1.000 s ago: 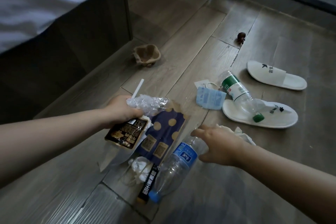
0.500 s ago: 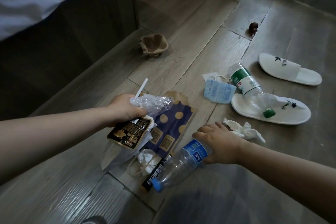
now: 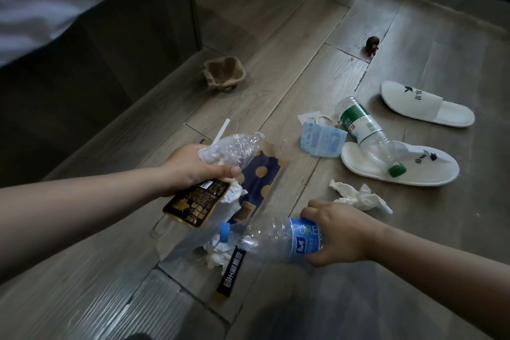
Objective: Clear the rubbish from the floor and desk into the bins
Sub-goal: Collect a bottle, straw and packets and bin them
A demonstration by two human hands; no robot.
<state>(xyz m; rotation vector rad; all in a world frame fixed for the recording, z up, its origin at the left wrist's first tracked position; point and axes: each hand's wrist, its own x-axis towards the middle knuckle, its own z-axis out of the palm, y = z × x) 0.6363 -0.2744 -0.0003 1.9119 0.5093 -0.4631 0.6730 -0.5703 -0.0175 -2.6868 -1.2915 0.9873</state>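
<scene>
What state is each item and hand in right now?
left hand: grips crumpled plastic and snack packet
right hand: grips blue-label bottle
blue-label bottle: capped, on its side, looks empty
green-label bottle: capped, on its side, neck end on slipper
tissue: crumpled, on floor
face mask: on floor, beside green-label bottle

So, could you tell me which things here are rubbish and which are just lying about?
Rubbish: clear blue-labelled plastic bottle, green-capped plastic bottle, crumpled white tissue, blue face mask, brown pulp tray.
Lying about: near white slipper, far white slipper, small brown figurine.
</scene>
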